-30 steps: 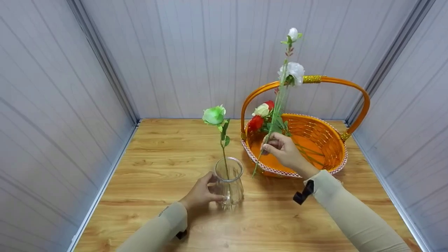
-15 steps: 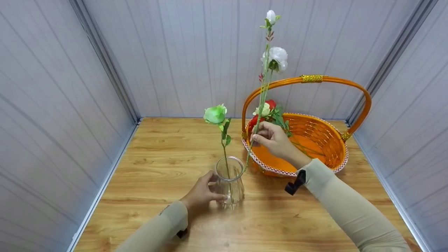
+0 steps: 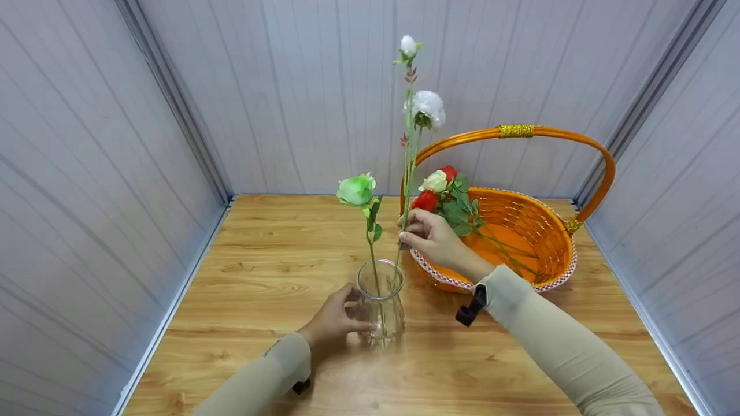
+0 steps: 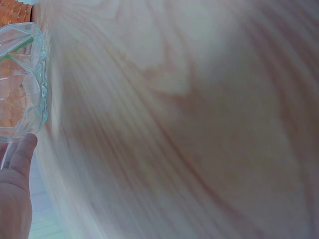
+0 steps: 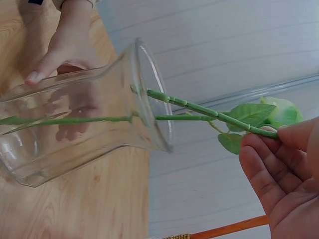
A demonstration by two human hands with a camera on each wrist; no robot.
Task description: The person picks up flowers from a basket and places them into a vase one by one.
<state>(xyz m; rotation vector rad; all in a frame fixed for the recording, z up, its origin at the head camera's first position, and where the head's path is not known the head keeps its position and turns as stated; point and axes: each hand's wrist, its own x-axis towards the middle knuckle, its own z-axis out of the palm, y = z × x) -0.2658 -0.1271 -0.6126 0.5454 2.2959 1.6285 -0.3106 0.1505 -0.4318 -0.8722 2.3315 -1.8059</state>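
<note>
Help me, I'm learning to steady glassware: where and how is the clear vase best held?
I'd grip the clear vase by its body, below the flared rim, from the left, thumb on the near side, as the left hand does. It stands upright, and the right side looks crowded, with the right hand, white-flowered stem and orange basket.

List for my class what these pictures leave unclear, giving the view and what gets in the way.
Head view: the lettering on the left sleeve is too small to read.
Head view: part of the basket's left side is hidden by the right hand.
Left wrist view: the vase and the left hand are cut off by the left edge.
Right wrist view: the held stem goes out of sight at the right hand; its flowering end cannot be seen.
</note>
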